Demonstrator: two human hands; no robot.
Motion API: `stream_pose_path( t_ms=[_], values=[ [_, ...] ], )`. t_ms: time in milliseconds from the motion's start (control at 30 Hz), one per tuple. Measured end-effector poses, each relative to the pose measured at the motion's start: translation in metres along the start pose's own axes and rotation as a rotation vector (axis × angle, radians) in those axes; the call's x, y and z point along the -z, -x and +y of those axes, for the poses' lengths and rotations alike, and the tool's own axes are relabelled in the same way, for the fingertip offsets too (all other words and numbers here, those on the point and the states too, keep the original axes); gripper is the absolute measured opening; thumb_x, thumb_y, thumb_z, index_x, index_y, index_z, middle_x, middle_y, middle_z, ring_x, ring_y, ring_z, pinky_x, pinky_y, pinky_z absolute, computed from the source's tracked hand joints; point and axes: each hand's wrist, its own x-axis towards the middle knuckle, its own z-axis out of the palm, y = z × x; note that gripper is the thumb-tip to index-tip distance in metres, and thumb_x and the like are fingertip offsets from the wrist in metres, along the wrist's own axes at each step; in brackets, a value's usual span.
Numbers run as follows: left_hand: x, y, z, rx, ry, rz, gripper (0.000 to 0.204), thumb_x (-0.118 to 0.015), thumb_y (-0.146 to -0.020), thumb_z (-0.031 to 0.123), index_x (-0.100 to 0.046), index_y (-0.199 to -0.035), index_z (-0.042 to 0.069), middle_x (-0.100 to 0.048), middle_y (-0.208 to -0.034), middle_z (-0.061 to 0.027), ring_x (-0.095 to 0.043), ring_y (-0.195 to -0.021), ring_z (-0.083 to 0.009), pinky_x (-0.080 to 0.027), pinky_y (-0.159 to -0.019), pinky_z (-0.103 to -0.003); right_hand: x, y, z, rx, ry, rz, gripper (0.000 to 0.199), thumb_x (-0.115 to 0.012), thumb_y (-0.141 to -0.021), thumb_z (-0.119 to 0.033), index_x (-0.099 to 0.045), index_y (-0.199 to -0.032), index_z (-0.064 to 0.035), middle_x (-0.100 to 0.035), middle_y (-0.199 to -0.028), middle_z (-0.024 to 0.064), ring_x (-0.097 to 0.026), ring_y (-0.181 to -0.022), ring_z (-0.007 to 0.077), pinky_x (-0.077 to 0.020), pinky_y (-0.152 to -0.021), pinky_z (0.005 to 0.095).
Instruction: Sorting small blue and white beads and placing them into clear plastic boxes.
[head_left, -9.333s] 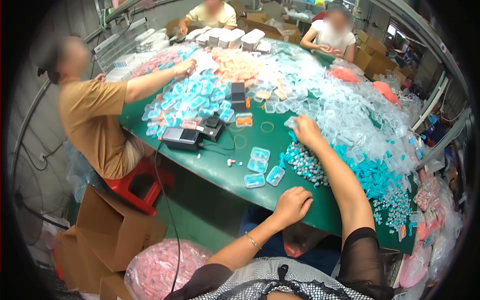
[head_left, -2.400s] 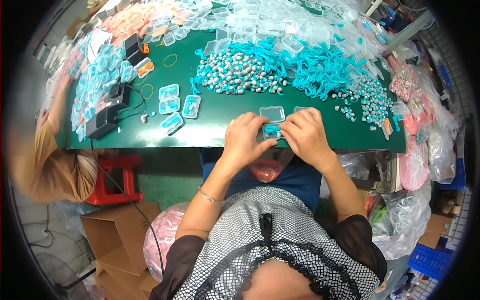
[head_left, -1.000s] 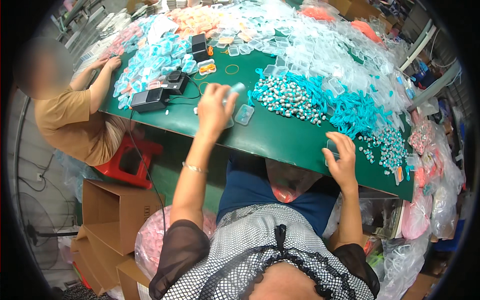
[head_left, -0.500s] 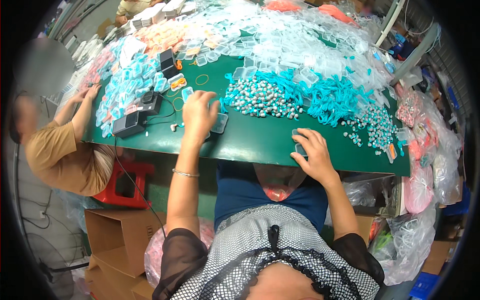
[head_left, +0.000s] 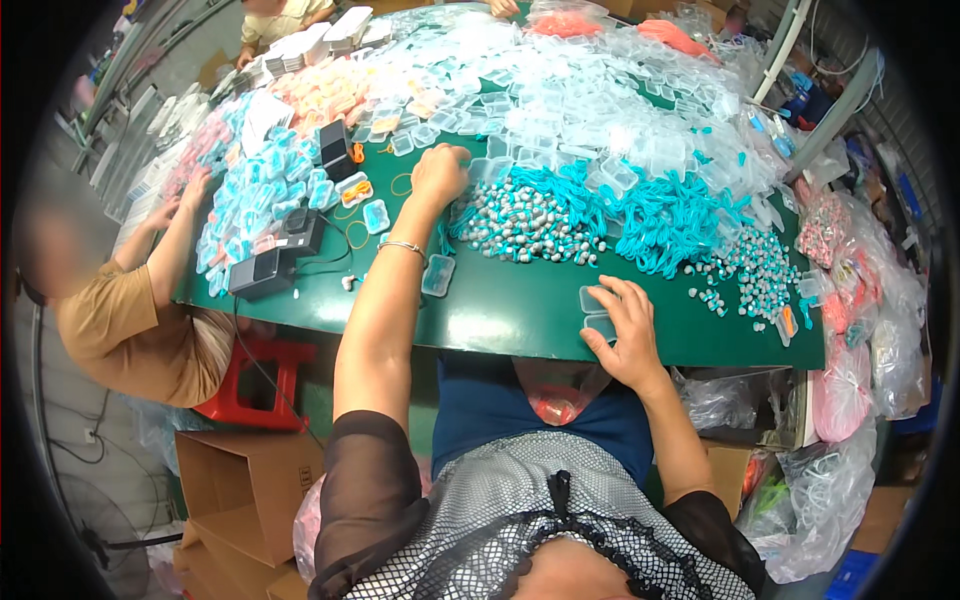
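My left hand (head_left: 440,176) reaches over the green table to the near left edge of the clear plastic cases (head_left: 487,170), beside the grey-tipped earphones with teal cords (head_left: 530,215). Its fingers are curled together, and whatever they hold is hidden. My right hand (head_left: 628,325) rests at the front of the table, thumb and fingertips on an opened clear plastic case (head_left: 596,312). A closed clear case (head_left: 437,276) lies below my left wrist. Left of that forearm is a case with teal contents (head_left: 376,216), near one with orange contents (head_left: 354,189).
Black box-like devices (head_left: 258,262) with a cable stand at left beside a heap of teal-filled cases (head_left: 255,170). A co-worker (head_left: 140,310) works at the left edge. Bundled teal cords (head_left: 660,215) and loose earphone pieces (head_left: 755,265) lie at right.
My left hand has moved away from beside the teal-filled case, farther out and to the right, to the edge of the clear cases. My right hand stays at its opened case.
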Motion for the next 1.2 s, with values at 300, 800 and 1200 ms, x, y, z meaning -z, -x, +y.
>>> stream_pose_path(
  t_ms=[300, 800, 1200],
  values=[
    [-0.010, -0.030, 0.012, 0.219, 0.289, -0.296, 0.047, -0.068, -0.075, 0.030, -0.070, -0.119, 0.016, -0.070, -0.116, -0.0138, -0.065, -0.111, -0.0315, -0.048, -0.099, -0.045, 0.003, 0.000, 0.001, -0.022, -0.011, 0.023, 0.050, -0.071, -0.083, -0.035, -0.061, -0.124, -0.0086, -0.053, -0.133, 0.0123, -0.046, -0.124, 0.0361, -0.0348, -0.104, 0.0472],
    [0.023, -0.039, -0.013, -0.068, 0.591, -0.379, 0.034, -0.072, -0.080, 0.010, -0.071, -0.113, 0.003, -0.072, -0.102, -0.0140, -0.068, -0.098, -0.0231, -0.054, -0.087, -0.035, -0.002, -0.001, 0.002, -0.013, -0.014, 0.043, 0.047, -0.074, -0.079, -0.031, -0.063, -0.117, -0.0073, -0.055, -0.130, 0.0131, -0.048, -0.122, 0.0358, -0.0369, -0.101, 0.0471],
    [0.042, 0.183, 0.164, -0.360, 0.271, 0.082, 0.029, -0.071, -0.073, 0.003, -0.064, -0.101, 0.005, -0.060, -0.087, -0.0117, -0.063, -0.081, -0.0321, -0.053, -0.069, -0.042, -0.007, 0.004, 0.002, -0.105, 0.247, 0.119, 0.046, -0.073, -0.080, -0.035, -0.064, -0.113, -0.0041, -0.055, -0.128, 0.0142, -0.050, -0.117, 0.0335, -0.0379, -0.094, 0.0472]
  ],
)
